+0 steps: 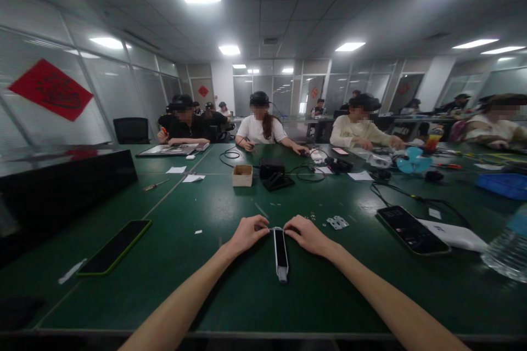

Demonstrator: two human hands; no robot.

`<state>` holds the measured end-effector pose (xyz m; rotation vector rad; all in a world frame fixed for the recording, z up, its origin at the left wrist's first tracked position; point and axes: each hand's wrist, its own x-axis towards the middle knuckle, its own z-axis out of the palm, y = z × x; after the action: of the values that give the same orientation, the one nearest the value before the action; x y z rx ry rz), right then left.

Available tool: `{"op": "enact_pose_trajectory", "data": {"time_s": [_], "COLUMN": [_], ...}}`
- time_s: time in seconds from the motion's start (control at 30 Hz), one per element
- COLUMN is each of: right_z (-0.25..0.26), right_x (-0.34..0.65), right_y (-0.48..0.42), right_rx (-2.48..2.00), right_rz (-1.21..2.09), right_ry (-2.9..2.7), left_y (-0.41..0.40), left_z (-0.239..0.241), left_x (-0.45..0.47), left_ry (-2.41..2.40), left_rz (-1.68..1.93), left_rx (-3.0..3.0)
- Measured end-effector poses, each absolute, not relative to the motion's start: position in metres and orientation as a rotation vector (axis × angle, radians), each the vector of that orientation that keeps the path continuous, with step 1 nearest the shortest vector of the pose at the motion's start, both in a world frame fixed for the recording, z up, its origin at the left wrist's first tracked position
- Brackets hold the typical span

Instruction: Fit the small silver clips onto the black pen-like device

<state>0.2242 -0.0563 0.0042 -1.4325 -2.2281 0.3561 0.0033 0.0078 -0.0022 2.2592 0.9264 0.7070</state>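
A slim, long device [281, 252] with a black face and a pale silver-white frame lies on the green table, its narrower end towards me. My left hand [250, 233] rests on the left of its far end, thumb and fingers pinched together at the corner. On the opposite corner, the fingertips of my right hand [303, 232] are closed in the same way. Small details at the fingertips are too fine to make out. Just beyond my right hand lie several tiny metal rings [313, 216] and a silver perforated plate [338, 222].
A green-edged phone [115, 247] lies to the left, near a black screen [68, 192]. On the right are another phone [413, 229], a white power bank [455, 235] and a clear bottle [508, 247]. A small box [242, 176] stands ahead; co-workers sit across the table.
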Motion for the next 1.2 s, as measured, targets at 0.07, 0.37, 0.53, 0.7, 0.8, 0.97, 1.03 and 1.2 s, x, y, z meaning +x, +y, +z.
{"op": "enact_pose_trajectory", "data": {"time_s": [0.07, 0.37, 0.53, 0.7, 0.8, 0.97, 1.03, 1.2], "right_z": [0.0052, 0.0076, 0.0035, 0.0018, 0.0034, 0.0041, 0.0037, 0.0036], "right_x": [0.2243, 0.2243, 0.2258, 0.2261, 0.2247, 0.2234, 0.2237, 0.2248], "right_y": [-0.057, -0.0598, -0.058, -0.0564, -0.0569, -0.0569, -0.0566, -0.0564], "right_rx": [-1.437, -1.422, -1.404, -1.403, -1.409, -1.393, -1.395, -1.409], "right_rz": [0.363, 0.385, 0.394, 0.401, 0.404, 0.361, 0.363, 0.382], "right_ry": [-2.225, -2.221, -2.215, -2.207, -2.21, -2.224, -2.225, -2.221], "left_y": [0.0075, 0.0073, 0.0069, 0.0056, 0.0059, 0.0058, 0.0047, 0.0031], "left_z": [-0.0015, 0.0005, 0.0015, 0.002, -0.0004, -0.0038, -0.0028, 0.0006], "left_x": [0.0024, 0.0013, 0.0018, 0.0007, 0.001, 0.0032, 0.0037, 0.0033], "left_ry": [0.915, 0.919, 0.942, 0.914, 0.903, 0.942, 0.937, 0.909], "left_rz": [0.682, 0.632, 0.626, 0.664, 0.685, 0.615, 0.579, 0.552], "left_rx": [2.293, 2.361, 2.327, 2.313, 2.314, 2.271, 2.246, 2.244]}}
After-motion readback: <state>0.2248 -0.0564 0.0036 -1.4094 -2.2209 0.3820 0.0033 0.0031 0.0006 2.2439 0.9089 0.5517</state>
